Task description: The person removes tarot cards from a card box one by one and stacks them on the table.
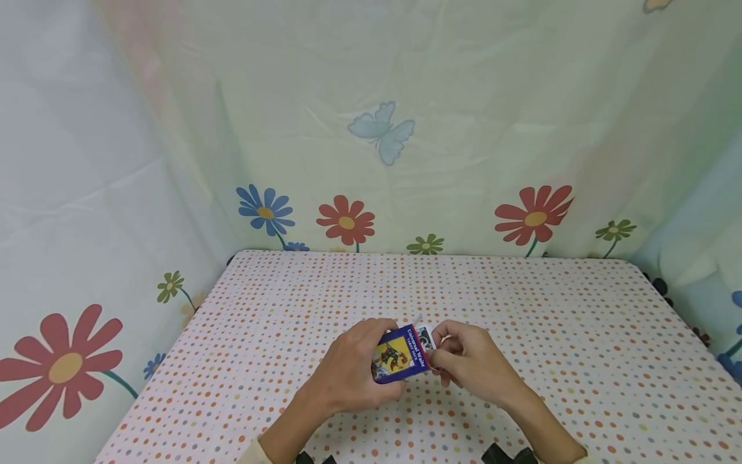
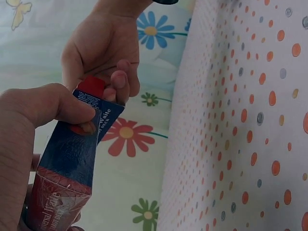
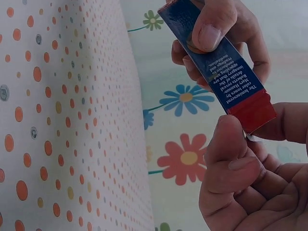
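In the head view a blue tarot card box [image 1: 400, 354] with a yellow picture panel is held above the table, tilted. My left hand [image 1: 359, 370] grips it by its long sides; in the left wrist view the thumb presses on the blue narrow side of the box [image 2: 72, 149]. A card [image 1: 426, 338] with a dark and white picture sticks out at the box's right end. There my right hand [image 1: 469, 357] has its fingers curled and pinches at the card's edge, mostly hidden by the fingers. Beside them a red end flap [image 3: 252, 113] shows in the right wrist view.
Under both hands lies a table [image 1: 261, 309] with a white cloth of coloured dots. Behind it hangs a pale curtain [image 1: 464, 129] printed with flowers and a butterfly; similar cloth hangs at the left and right sides.
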Demonstrator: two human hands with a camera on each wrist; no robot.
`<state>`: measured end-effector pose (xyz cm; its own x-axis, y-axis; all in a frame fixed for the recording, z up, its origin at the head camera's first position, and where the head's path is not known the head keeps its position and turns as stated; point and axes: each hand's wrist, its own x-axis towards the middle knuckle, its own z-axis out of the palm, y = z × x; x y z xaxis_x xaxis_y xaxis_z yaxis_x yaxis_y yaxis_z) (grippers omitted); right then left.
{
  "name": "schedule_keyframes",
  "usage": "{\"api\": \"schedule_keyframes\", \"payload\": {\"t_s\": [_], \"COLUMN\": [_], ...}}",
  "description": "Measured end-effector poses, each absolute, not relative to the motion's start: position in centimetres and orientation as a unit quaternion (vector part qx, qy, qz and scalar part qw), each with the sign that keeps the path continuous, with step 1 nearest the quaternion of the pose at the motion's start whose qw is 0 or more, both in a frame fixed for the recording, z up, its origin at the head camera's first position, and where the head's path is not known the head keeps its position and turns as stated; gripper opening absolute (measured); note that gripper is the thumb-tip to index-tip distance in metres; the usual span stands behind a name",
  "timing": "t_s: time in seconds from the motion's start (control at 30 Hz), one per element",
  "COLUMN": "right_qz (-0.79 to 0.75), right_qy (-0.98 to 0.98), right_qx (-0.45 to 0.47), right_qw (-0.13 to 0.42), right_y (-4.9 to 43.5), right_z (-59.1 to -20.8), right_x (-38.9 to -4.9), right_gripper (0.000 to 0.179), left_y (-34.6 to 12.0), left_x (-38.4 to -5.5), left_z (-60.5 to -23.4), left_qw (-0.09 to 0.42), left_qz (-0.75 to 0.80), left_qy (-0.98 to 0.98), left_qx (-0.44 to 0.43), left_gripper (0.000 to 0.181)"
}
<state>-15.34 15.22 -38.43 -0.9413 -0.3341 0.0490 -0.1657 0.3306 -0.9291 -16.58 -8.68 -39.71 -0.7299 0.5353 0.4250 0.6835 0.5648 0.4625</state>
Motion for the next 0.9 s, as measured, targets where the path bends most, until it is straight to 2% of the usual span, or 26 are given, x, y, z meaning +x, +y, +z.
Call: {"api": "schedule_keyframes", "payload": {"t_s": [0.37,0.9], "right_qz": [-0.577,-0.575], "right_qy": [0.798,0.809], "right_qx": [-0.149,-0.107], "right_qw": [0.086,0.054], "right_y": [15.6,16.9], "right_z": [-38.2,-37.7], "right_x": [-15.4,-16.1], "right_gripper": [0.018,0.032], "left_y": [-8.9,-9.5], "left_x": [-16.8,-17.2], "left_z": [-39.5,-39.4], "left_qw": [0.124,0.130], "left_qz": [-0.317,-0.324], "left_qy": [-0.872,-0.876], "left_qx": [-0.351,-0.332], "left_gripper": [0.073,0.073]}}
